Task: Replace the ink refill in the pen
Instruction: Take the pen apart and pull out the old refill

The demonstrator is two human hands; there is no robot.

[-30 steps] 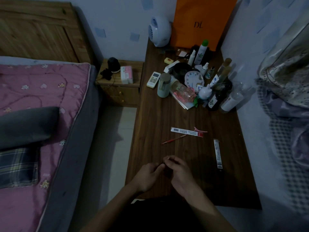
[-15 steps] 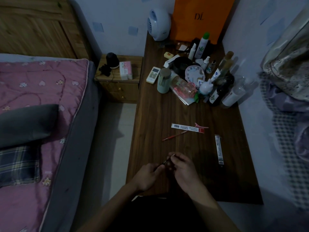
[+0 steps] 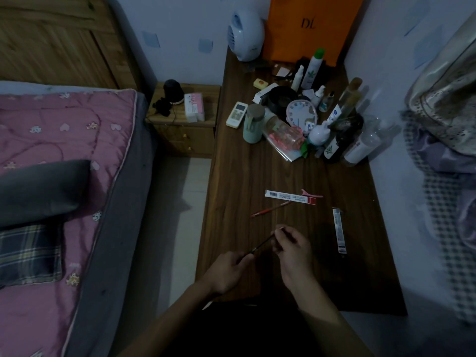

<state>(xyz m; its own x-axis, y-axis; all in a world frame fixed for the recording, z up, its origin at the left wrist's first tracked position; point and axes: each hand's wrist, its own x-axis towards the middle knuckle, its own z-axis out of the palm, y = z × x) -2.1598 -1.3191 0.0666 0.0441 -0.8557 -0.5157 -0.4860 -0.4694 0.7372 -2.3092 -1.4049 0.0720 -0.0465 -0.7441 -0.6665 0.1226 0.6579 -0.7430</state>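
Nearest, the left hand (image 3: 226,273) and right hand (image 3: 291,249) pinch opposite ends of a thin dark pen refill (image 3: 262,244) above the dark wooden bench (image 3: 239,176) (dim light); it could bend or slip. Beyond, a red refill (image 3: 270,209) could roll off.

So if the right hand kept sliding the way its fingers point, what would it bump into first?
Probably the red pen lying on the desk, just beyond the right hand. Depth is hard to judge, since the hand may be above the desk.
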